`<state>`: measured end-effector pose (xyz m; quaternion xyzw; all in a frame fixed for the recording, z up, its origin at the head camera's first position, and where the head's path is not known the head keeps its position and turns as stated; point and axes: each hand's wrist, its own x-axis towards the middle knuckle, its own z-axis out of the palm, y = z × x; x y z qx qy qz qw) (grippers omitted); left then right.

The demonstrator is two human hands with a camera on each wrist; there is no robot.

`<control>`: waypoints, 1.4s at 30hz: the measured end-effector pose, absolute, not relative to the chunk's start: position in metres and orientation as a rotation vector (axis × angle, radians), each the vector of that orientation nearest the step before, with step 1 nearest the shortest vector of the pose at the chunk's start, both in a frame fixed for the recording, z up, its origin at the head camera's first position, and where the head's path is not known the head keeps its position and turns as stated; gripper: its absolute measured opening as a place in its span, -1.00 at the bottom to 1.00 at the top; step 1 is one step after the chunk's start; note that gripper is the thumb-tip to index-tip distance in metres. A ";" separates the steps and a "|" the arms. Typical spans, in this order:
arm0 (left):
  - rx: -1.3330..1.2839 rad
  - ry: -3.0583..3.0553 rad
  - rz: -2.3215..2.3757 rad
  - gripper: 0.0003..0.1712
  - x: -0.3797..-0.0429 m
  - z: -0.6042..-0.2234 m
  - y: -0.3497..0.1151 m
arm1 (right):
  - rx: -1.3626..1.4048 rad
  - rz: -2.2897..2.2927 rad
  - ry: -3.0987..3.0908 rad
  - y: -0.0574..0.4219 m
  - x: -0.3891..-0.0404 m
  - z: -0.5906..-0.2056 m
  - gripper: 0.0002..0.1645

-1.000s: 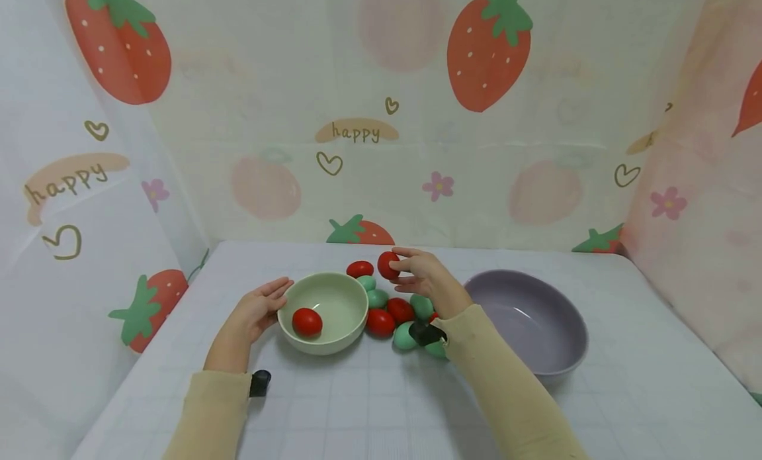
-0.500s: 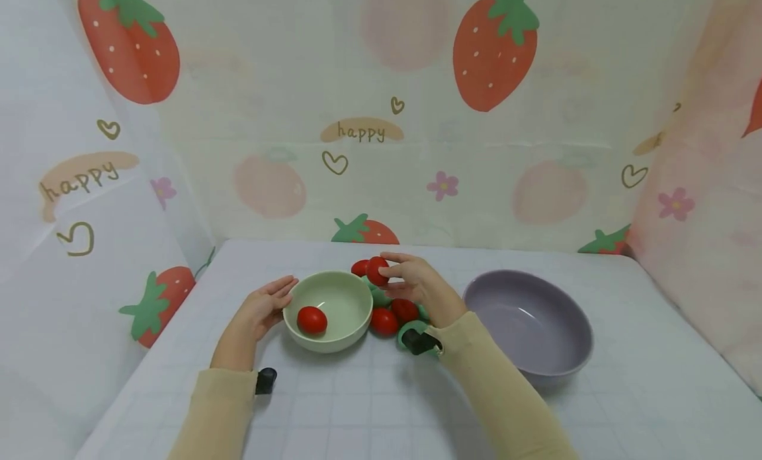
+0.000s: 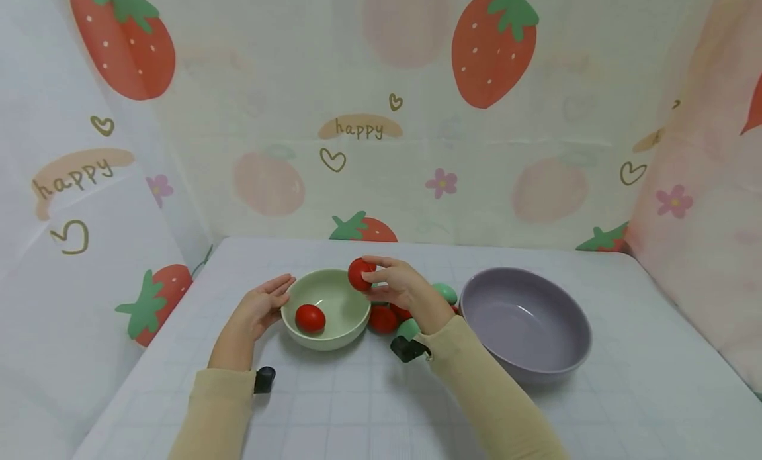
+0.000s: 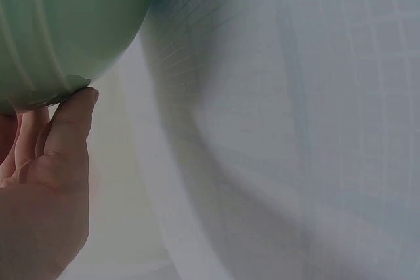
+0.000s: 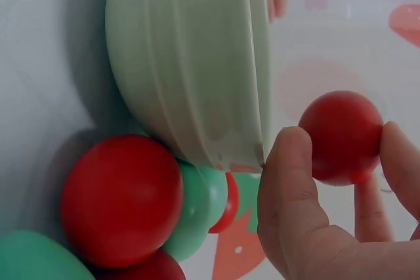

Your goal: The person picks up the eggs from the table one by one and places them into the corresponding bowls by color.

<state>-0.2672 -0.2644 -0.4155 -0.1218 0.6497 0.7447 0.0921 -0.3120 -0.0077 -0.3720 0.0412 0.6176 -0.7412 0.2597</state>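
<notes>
Red egg (image 5: 341, 137) pinched by right fingers (image 5: 294, 178); only head view shows another egg (image 3: 310, 320) inside bowl (image 3: 344, 309).

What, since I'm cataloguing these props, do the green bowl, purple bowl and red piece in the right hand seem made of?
Green bowl: perhaps glazed ceramic or plastic, smooth and softly glossy, with a small highlight inside. Purple bowl: similar, ceramic or plastic; a pale streak inside suggests gloss. Red piece: likely plastic or painted wood, smooth, with a soft sheen and no visible grain.
</notes>
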 end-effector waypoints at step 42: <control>-0.367 1.923 2.213 -0.36 -0.271 -0.416 -0.268 | 0.137 -1.804 1.833 -0.075 -0.311 -0.399 -0.52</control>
